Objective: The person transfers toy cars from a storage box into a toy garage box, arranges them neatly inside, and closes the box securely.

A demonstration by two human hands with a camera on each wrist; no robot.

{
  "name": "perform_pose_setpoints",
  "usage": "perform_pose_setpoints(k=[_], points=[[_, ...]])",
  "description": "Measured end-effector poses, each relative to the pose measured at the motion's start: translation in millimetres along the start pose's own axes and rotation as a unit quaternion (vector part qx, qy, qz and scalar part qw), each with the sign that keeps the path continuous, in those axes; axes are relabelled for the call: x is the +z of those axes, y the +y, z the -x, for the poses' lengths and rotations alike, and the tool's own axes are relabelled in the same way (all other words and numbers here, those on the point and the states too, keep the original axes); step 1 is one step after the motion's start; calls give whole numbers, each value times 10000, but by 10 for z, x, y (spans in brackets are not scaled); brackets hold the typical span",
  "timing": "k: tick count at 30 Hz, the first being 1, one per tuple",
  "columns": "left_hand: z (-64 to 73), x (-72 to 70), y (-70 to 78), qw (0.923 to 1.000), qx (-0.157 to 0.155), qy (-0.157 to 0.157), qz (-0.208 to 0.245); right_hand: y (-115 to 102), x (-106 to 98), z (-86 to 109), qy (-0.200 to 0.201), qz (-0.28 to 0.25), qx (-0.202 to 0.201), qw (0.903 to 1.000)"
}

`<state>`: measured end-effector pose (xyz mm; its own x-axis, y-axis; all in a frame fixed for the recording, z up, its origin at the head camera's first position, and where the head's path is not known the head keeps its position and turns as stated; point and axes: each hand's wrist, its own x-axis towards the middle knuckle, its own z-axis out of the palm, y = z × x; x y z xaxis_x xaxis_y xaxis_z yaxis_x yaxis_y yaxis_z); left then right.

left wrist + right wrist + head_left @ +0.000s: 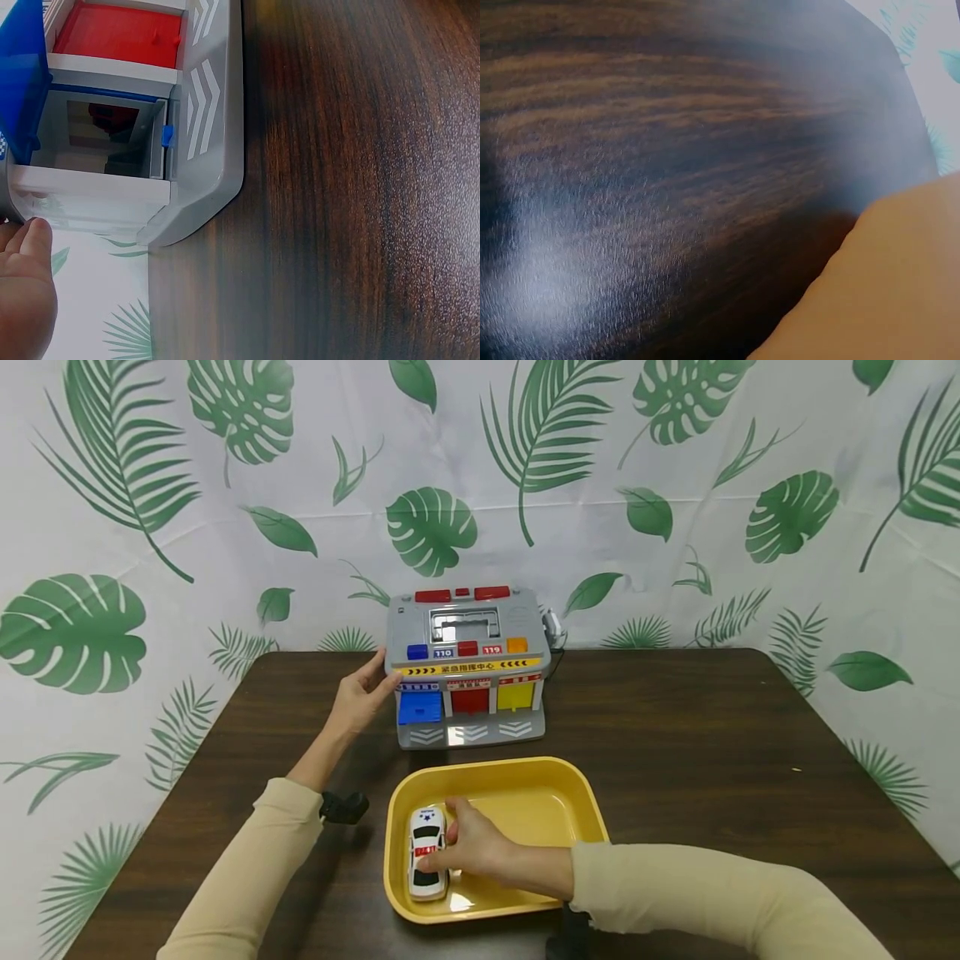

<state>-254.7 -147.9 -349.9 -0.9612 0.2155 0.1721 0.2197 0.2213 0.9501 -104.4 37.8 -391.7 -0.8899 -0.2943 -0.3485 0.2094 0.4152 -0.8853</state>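
Observation:
A toy emergency station, grey with coloured doors, stands towards the back of the table. My left hand rests against its left side, thumb forward near the roof edge. In the left wrist view the blue door is lifted, showing a hollow bay; the red door beside it is down. A white toy police car lies along the left end of a yellow tray. My right hand grips the car from its right, fingertips partly hidden.
The dark wooden table extends to both sides of the tray. Behind it hangs a leaf-patterned white cloth. A small white part with a thin cable sticks out at the station's right side.

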Motion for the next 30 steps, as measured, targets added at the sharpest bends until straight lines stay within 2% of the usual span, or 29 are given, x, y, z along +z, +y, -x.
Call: perform_pose_setpoints(k=[14, 23, 30], points=[[-16, -8, -19, 9999, 98, -5, 66, 12, -30, -48, -231, -189, -75, 9995], [-25, -13, -20, 9999, 147, -22, 73, 16, -33, -24, -205, 119, -302, 9993], [-17, -13, -20, 10000, 62, -4, 13, 1, -40, -10, -228, 350, -254, 9988]])
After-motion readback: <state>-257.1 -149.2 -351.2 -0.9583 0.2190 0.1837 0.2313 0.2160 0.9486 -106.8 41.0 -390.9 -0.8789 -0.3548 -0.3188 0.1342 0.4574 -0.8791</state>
